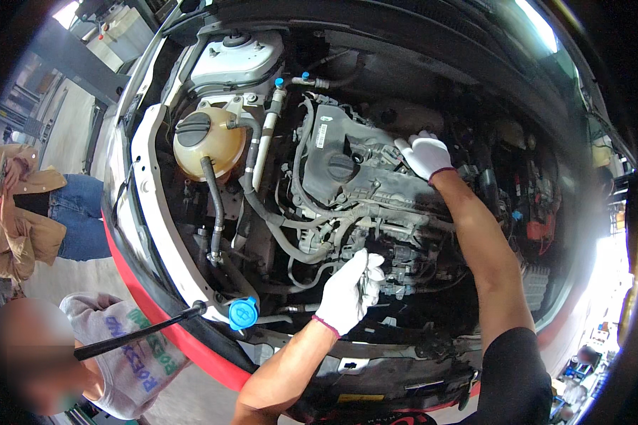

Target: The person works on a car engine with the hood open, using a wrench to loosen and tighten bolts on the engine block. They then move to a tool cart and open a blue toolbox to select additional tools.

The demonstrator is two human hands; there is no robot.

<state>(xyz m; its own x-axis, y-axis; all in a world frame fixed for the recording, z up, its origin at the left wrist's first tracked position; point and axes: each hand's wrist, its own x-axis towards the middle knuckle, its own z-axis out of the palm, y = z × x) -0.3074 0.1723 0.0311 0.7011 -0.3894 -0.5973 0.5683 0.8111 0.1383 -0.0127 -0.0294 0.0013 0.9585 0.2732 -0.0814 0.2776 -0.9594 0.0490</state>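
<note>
My left hand (350,292), in a white glove with a maroon cuff, is curled closed over the front of the engine, below the grey hoses; what it holds is too hidden to make out. My right hand (424,154), gloved alike, has bent fingers at a small fitting on the right of the black engine cover (326,156); what they grip is unclear. The cover's round oil cap (341,167) sits between the cream coolant tank (208,150) and my right hand. A wiring harness (361,211) crosses below the cover.
A black bonnet prop (138,329) slants across the white and red car's front edge, near a blue washer cap (243,312). At the left, one person (21,212) in tan holds a phone; another (120,347) in a grey top stands nearer. The battery area (542,212) lies right.
</note>
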